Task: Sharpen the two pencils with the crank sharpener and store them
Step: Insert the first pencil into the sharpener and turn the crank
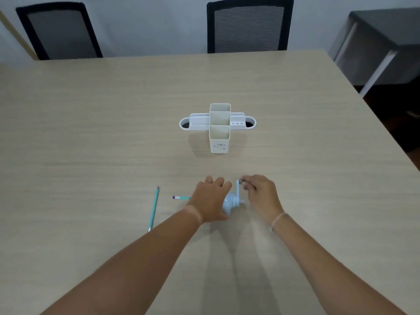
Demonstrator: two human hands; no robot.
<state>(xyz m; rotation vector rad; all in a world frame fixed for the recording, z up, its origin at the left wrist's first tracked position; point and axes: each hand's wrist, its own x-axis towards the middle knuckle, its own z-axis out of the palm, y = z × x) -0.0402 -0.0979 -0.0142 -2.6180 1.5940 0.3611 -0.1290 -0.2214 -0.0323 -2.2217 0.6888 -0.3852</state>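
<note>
Fingers on crank; two pencils.

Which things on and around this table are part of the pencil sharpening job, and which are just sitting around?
Part of the job: sharpener, crank, left hand, right hand, pencil in the sharpener, loose pencil, organizer.

Just around: two chairs, side table.

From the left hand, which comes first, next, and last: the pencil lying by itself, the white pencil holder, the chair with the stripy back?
Measured from the left hand in the head view:
1. Loose teal pencil, lying on the table just to its left.
2. White pencil holder, standing at mid-table beyond the hand.
3. Stripy-backed chair, behind the table's far edge.
</note>
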